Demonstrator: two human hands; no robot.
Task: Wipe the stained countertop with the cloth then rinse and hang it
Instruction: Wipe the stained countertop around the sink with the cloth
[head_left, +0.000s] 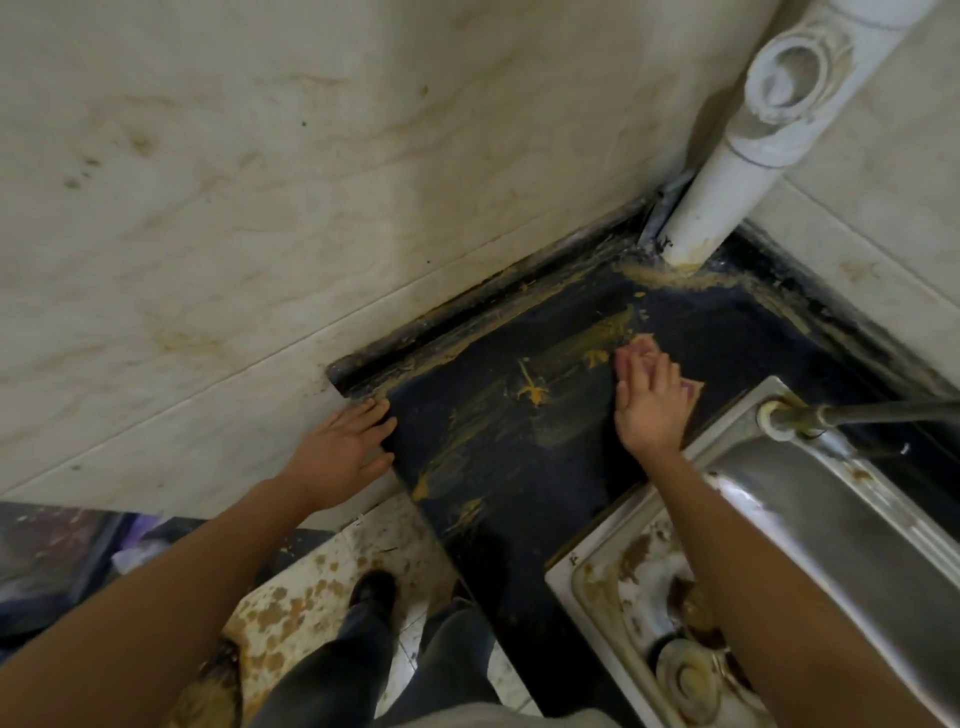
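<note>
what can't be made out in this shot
Head view:
cloth: mostly under the right hand, only pink edges show.
tap: spout cut off by the right edge.
sink: drain partly behind the right forearm.

Right hand (649, 410) is lying on the cloth (642, 344) mid-countertop (519, 467); left hand (343, 447) is resting at its left edge, sink (810, 499) sitting right, pipe (701, 218) standing behind.
</note>
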